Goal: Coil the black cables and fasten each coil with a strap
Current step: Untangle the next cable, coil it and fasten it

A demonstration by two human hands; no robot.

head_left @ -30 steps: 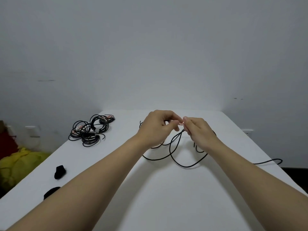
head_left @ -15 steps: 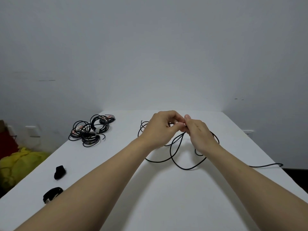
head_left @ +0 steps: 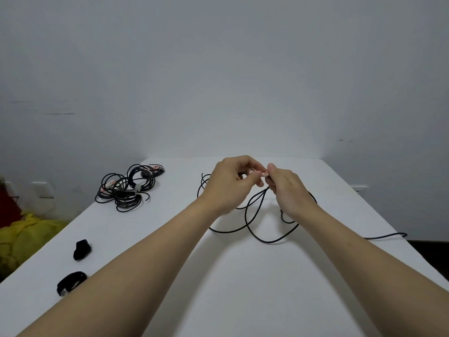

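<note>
White bench (head_left: 243,293) is standing against plain grey wall (head_left: 218,69) w/ socket (head_left: 42,189); yellow heap (head_left: 31,234) lying at left.

Soft, even light falls from above, brightest on the white table (head_left: 243,307); the far wall (head_left: 243,81) dims to grey in its upper corners; faint shadows lie beneath both forearms (head_left: 150,259); edges bend; fine detail looks smeared.

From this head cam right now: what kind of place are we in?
Probably a plain indoor room used as a work spot: a bare white table against a blank wall, a wall socket low left, and bundled cable coils piled on the table. The left hand and right hand pinch a loose cable.
</note>
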